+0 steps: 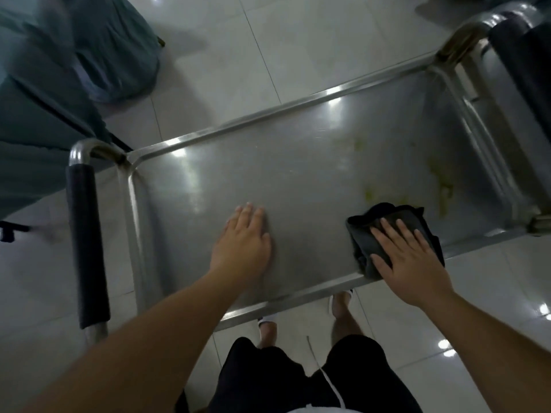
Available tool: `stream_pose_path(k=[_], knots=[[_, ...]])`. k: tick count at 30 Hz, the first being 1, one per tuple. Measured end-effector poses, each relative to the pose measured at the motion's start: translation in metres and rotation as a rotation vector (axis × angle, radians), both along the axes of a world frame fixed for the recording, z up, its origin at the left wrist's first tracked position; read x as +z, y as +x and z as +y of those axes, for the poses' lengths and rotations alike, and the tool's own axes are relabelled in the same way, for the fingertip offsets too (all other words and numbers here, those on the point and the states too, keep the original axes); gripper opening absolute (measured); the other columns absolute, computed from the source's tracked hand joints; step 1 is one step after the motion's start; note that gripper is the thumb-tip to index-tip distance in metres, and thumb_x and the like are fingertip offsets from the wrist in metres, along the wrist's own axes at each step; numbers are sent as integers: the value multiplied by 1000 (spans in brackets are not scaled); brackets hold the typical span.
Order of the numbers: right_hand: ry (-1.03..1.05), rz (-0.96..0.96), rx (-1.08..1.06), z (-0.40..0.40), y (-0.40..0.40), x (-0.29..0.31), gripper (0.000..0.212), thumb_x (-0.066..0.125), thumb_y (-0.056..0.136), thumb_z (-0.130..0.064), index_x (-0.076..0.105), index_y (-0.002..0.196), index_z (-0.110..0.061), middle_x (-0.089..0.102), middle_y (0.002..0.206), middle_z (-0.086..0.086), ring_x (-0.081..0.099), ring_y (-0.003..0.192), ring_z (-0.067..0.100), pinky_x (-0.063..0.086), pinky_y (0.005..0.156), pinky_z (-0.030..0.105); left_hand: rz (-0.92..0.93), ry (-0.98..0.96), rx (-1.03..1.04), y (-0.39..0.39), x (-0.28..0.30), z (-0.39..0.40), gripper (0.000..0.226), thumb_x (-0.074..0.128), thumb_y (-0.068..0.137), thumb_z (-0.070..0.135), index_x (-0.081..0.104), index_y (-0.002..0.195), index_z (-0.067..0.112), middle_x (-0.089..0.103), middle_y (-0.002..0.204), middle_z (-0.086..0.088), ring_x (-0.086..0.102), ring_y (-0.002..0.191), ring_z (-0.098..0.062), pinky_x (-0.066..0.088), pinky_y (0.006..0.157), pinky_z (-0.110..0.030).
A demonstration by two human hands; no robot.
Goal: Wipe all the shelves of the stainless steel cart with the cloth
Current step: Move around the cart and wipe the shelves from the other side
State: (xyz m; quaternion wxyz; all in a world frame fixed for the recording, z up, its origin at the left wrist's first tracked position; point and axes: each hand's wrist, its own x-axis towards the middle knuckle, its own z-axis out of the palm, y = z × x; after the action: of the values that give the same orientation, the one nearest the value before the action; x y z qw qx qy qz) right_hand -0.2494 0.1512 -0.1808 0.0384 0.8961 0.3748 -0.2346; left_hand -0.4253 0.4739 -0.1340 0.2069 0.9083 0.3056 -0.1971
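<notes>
On smooth steel shelf, crumpled cloth.

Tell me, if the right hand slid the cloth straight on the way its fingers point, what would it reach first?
Probably the yellowish stains on the shelf, just past the cloth under the right hand.

The scene is seen through one wide-angle head camera, worn above the cart and aimed almost straight down, so that the top shelf fills the middle of the frame and is turned somewhat askew. The view is taken from close range: both forearms enter from the bottom edge, and the person's shorts and feet are seen directly beneath the lens. Straight lines are bent toward the frame edges, where the tiled floor and the padded handles are caught; no second view is provided.
</notes>
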Motion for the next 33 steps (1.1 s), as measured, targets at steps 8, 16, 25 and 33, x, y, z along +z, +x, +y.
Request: stream_pose_path(k=[8, 16, 25, 33], knots=[[26, -36, -172, -99, 140, -3, 77, 7, 102, -67, 30, 163, -25, 22, 172, 1, 18, 158, 28, 13, 127, 50, -8, 78, 270, 87, -13, -33, 66, 43, 108, 39, 22, 167, 19, 13, 176, -7, 13, 162, -27, 16, 129, -45], [83, -124, -341, -96, 152, -15, 67, 20, 104, -57, 23, 164, -27, 21, 172, 4, 16, 158, 30, 13, 128, 55, -5, 205, 363, 109, -44, -72, 69, 34, 109, 47, 11, 169, 24, 4, 178, -1, -1, 163, -21, 2, 131, -41], [303, -61, -59, 39, 25, -27, 67, 38, 101, -52, 35, 162, -24, 24, 172, 1, 15, 160, 29, 10, 128, 53, 18, 290, 331, 105, -67, -75, 71, 26, 110, 49, 1, 170, 22, -1, 178, -4, -3, 163, -24, 1, 131, -40], [403, -57, 287, 64, 19, -39, 63, 38, 105, -51, 36, 162, -25, 24, 172, -4, 12, 161, 22, 11, 129, 51, -72, 308, 269, 94, -69, -48, 60, 32, 110, 47, 18, 167, 32, 13, 176, -4, 3, 163, -23, 3, 131, -45]])
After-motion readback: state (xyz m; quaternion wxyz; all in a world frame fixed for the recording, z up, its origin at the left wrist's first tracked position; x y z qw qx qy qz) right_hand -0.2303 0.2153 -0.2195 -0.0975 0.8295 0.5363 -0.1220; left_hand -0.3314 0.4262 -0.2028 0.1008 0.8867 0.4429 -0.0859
